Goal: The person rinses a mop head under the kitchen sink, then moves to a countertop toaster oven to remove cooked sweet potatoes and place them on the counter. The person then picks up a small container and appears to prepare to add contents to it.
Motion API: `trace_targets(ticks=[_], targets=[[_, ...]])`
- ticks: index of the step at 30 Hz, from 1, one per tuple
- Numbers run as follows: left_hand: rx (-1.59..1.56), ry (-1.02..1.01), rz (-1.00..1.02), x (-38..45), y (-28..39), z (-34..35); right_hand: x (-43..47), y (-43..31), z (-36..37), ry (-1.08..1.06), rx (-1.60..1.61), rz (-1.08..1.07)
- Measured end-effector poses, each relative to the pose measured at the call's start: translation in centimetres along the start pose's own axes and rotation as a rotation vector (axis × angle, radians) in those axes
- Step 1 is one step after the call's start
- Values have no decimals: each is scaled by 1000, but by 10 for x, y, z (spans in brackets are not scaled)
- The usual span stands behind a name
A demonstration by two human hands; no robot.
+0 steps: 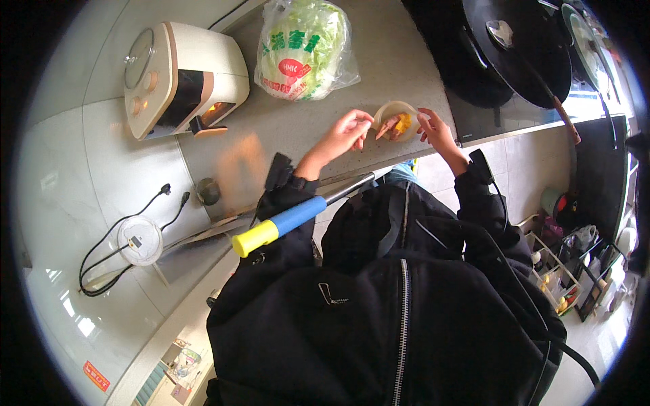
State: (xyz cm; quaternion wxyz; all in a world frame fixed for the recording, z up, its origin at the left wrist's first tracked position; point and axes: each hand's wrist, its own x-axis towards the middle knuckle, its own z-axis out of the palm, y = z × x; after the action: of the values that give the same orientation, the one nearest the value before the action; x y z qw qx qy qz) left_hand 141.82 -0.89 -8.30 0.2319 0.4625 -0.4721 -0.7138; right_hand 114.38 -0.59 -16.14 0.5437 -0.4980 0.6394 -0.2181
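A small pale bowl (382, 111) stands near the front edge of the grey countertop, holding reddish-brown and yellow food pieces (395, 127). At the bowl's left rim is my left hand (350, 132), thumb and fingers drawn together. Over on the right rim, my right hand (434, 129) has its fingers bent toward the bowl. Whether either hand grips the rim is unclear. Behind the bowl sits a leafy head of cabbage (310, 51) in a clear printed plastic bag.
A cream countertop oven (210, 58) stands left, its window glowing. At the right, a black wok (528, 66) with a wooden-handled utensil (546, 86) rests on the cooktop. A pole with a blue and yellow grip (284, 223) slants past my left sleeve. Black cords loop around a round white device (139, 241).
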Motion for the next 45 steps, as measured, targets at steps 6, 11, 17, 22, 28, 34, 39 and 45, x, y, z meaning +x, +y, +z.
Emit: trace_targets(ticks=[6,11,17,22,28,34,39,45], targets=[[-601,-75,213,-123,43,-37,9,-2,-3,-188,-34,-31],[-790,159,599,-207,47,-38,17,-4,-5,-241,-62,-42],[-580,676,873,-240,49,6,24,-2,-8,-298,-107,-60],[-486,655,917,-234,51,53,16,-8,-11,-311,-52,-55],[-419,615,914,-242,52,105,-9,-28,-8,-320,-100,-114],[-423,716,921,-282,36,140,-31,-29,19,-424,-70,-136],[-498,868,945,-325,12,161,-47,-22,57,-442,-37,-116],[-497,999,864,-377,-21,178,-86,-12,97,-427,-39,-110]])
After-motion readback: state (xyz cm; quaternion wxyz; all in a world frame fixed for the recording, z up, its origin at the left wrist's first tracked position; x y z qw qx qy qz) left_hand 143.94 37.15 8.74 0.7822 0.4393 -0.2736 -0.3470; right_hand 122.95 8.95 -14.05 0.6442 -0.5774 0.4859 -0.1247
